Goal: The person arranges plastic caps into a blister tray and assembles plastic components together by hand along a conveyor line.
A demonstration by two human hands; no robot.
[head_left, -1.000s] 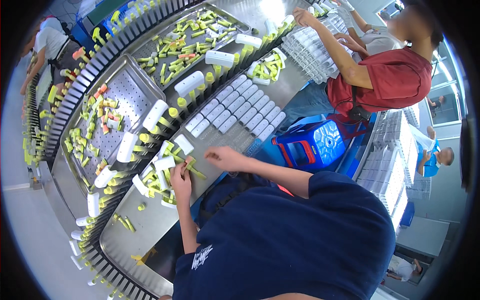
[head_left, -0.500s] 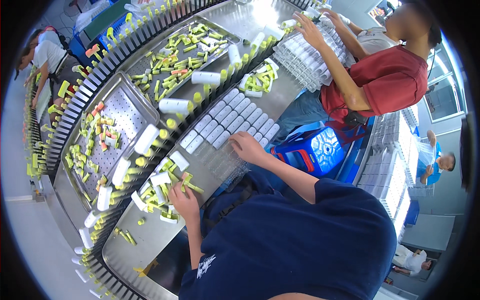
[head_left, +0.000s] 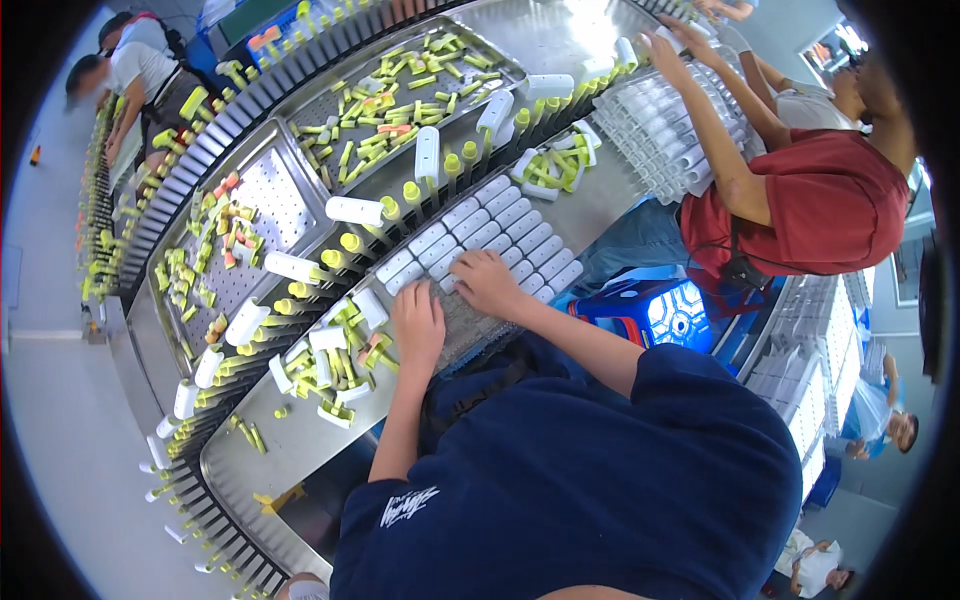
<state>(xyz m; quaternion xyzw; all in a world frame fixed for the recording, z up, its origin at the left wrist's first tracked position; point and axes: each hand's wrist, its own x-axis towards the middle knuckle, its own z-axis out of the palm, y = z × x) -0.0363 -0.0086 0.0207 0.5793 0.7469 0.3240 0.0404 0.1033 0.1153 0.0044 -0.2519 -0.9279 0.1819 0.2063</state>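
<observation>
Right hand (head_left: 487, 283) (left hand (head_left: 418, 320) beside it) touches rowed white cases (head_left: 483, 235).

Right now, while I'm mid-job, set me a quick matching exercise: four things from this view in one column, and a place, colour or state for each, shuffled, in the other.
Things:
1. Left hand
2. White blocks
3. Loose heap
4. Plastic stool

Descriptions:
A. Laid out in neat rows
B. Blue with red trim
C. Between the loose heap and the right hand
D. Yellow-green and white parts, jumbled together

Pairs: 1-C, 2-A, 3-D, 4-B
</observation>
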